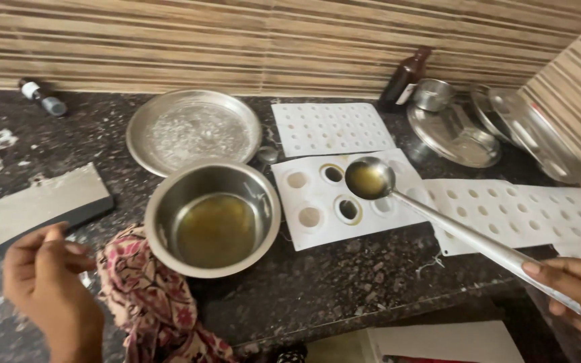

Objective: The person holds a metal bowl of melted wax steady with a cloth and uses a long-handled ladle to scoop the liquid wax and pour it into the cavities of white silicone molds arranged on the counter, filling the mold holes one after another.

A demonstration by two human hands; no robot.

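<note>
- A right hand [576,289], partly cut off at the lower right corner of the frame, grips the long handle of a steel ladle [369,178] whose bowl, holding amber liquid, hangs over a white mould tray [344,202] at centre
- The left hand [48,289], lower left, is loosely curled with fingertips drawn together and holds nothing that can be made out; it sits just beside a pink patterned cloth [156,302]
- A steel pot [213,216] with the same amber liquid stands left of centre, its lower left rim touching the cloth
- Two cavities of the mould tray look dark and filled; what the paler ones hold is hard to tell
- More white dimpled sheets [331,126] lie behind the tray and run off the right edge
- A round steel plate [193,129] sits behind the pot; a grey block [48,202] lies at the left
- A brown bottle [405,79], a small steel cup [432,94] and steel lids [499,128] crowd the upper right; a small bottle [42,96] lies at upper left
- The surface is a dark speckled stone counter [317,289] dusted with white scraps at left, backed by a striped brown and cream tile wall [237,40]
- Pale objects below the counter edge cannot be identified
</note>
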